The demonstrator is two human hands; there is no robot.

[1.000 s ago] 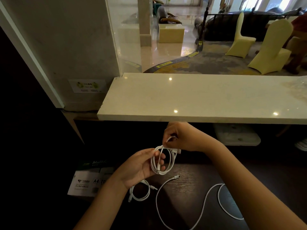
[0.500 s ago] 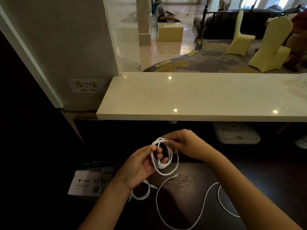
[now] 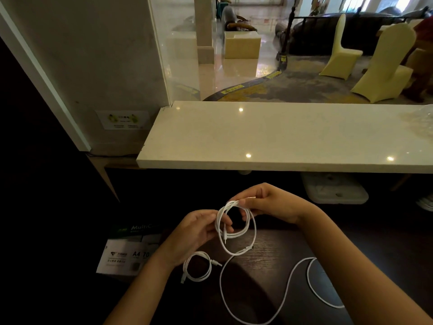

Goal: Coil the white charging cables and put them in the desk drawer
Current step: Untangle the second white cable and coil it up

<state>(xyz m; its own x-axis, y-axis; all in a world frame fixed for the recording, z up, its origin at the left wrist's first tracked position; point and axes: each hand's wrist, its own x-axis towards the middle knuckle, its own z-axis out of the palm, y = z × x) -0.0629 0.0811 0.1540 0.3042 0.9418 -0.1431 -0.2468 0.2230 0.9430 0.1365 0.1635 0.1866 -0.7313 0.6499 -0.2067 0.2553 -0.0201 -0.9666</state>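
Note:
A white charging cable [image 3: 236,231] hangs in several loops between my hands above the dark desk [image 3: 276,245]. My left hand [image 3: 194,233] pinches the loops' left side. At the top of the coil my right hand [image 3: 269,202] grips the strands. A small coiled white cable [image 3: 198,268] lies on the desk just below my left wrist. A long loose white cable [image 3: 288,285] snakes across the desk under my right forearm. No drawer is visible.
A pale stone counter [image 3: 281,137] overhangs the desk just beyond my hands. A box of A4 paper [image 3: 126,252] sits low at the left. A white plastic item [image 3: 335,191] rests under the counter at the right. Beyond the glass are chairs.
My right hand has shifted right and up along the coil, and the loops have widened. My left hand keeps its pinch. The cables on the desk have not moved.

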